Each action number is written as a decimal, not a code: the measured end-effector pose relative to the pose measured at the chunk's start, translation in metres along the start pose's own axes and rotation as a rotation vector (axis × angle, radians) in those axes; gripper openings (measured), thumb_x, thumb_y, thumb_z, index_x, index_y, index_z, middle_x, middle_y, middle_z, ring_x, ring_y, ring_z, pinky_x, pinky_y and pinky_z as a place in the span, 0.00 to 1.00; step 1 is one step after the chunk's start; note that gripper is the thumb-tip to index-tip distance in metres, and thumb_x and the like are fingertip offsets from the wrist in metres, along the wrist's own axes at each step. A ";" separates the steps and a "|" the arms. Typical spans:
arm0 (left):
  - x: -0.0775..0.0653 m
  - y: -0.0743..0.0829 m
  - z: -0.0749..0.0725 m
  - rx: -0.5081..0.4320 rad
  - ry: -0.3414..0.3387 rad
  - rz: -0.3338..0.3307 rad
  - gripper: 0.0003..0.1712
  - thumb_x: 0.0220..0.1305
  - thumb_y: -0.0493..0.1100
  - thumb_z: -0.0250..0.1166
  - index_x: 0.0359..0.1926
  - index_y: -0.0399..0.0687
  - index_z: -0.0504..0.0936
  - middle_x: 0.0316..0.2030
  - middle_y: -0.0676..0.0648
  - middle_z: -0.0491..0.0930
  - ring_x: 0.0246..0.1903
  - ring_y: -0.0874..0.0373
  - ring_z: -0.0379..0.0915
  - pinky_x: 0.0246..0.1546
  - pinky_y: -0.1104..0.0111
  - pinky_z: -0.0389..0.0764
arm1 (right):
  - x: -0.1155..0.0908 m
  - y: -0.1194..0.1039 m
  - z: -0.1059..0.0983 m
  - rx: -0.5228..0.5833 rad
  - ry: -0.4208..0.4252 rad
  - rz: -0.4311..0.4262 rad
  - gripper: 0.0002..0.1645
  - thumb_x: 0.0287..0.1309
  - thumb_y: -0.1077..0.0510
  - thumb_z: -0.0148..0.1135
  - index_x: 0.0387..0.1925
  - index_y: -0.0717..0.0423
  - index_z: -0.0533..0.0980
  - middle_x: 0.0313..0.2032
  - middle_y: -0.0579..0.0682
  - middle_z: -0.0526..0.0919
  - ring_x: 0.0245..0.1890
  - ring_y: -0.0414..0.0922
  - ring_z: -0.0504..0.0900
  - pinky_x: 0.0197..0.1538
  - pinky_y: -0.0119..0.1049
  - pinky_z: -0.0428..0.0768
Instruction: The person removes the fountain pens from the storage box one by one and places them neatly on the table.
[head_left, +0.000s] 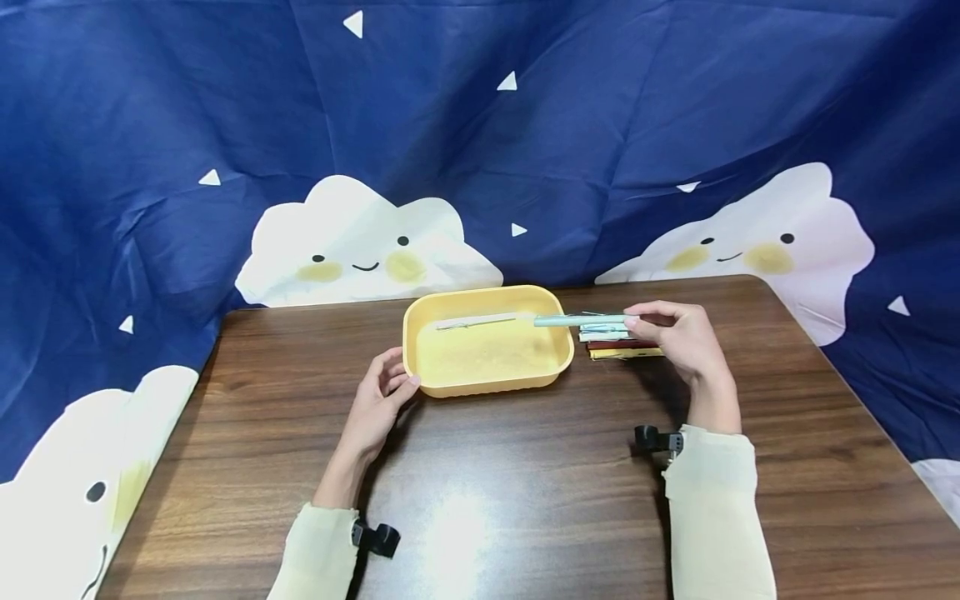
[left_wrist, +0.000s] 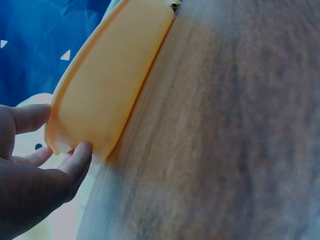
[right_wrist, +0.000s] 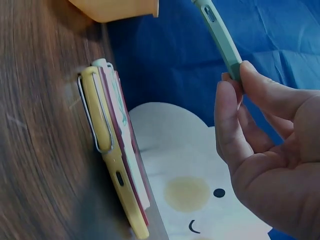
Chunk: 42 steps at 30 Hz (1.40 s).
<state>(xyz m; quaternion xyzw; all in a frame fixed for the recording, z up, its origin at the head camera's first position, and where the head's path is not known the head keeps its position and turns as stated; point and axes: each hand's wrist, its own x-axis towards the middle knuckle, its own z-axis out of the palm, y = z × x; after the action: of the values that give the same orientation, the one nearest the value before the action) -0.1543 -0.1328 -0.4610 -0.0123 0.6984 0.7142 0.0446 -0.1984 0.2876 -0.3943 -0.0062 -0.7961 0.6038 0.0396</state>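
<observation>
A pale green pen [head_left: 577, 320] is pinched at one end between the thumb and fingers of my right hand [head_left: 686, 342]. It is held level, its far end over the right rim of a yellow plastic basin [head_left: 487, 387]. My left hand [head_left: 375, 404] holds the basin at its near left corner, thumb along the front wall and fingers at the left end. Inside the basin, toward the back, lies a whitish pen [head_left: 476, 320] with a clip. The right wrist view shows the green pen [right_wrist: 222, 40] raised above the table.
Just right of the basin, several pens lie side by side, among them a yellow pen [right_wrist: 115, 165] with a wire clip and a dark red pen [head_left: 618, 344]. Everything stands on a brown wooden table [head_left: 525, 467], with a blue cloud-patterned cloth [head_left: 450, 108] hanging behind its back edge.
</observation>
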 end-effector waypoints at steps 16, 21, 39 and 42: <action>0.001 0.000 0.000 -0.008 0.000 0.006 0.34 0.69 0.30 0.62 0.72 0.38 0.61 0.60 0.33 0.70 0.54 0.48 0.69 0.50 0.74 0.77 | -0.006 0.012 -0.031 0.008 0.025 0.039 0.09 0.60 0.69 0.69 0.42 0.62 0.87 0.32 0.37 0.85 0.33 0.35 0.79 0.34 0.27 0.79; 0.001 0.000 0.001 -0.007 -0.001 0.007 0.34 0.69 0.29 0.62 0.73 0.37 0.61 0.61 0.32 0.69 0.54 0.49 0.69 0.50 0.74 0.76 | -0.009 0.018 -0.039 0.080 0.021 0.061 0.09 0.59 0.70 0.69 0.40 0.60 0.88 0.31 0.39 0.86 0.33 0.35 0.80 0.33 0.26 0.79; 0.001 0.000 0.000 -0.002 -0.002 -0.001 0.33 0.69 0.30 0.62 0.72 0.39 0.62 0.61 0.34 0.70 0.54 0.49 0.69 0.50 0.74 0.76 | -0.026 0.050 -0.064 0.324 -0.044 0.156 0.13 0.62 0.76 0.62 0.40 0.62 0.88 0.36 0.44 0.88 0.36 0.38 0.88 0.43 0.30 0.84; 0.000 0.001 0.001 0.004 -0.006 -0.007 0.33 0.70 0.30 0.62 0.72 0.39 0.61 0.61 0.34 0.70 0.55 0.49 0.69 0.50 0.74 0.76 | -0.027 0.054 -0.066 0.337 -0.052 0.167 0.13 0.62 0.76 0.62 0.39 0.62 0.88 0.36 0.44 0.88 0.36 0.38 0.88 0.43 0.30 0.84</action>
<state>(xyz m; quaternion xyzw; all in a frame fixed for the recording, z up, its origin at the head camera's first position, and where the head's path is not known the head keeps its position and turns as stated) -0.1547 -0.1320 -0.4605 -0.0125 0.6995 0.7129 0.0493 -0.1692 0.3642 -0.4301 -0.0498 -0.6813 0.7297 -0.0308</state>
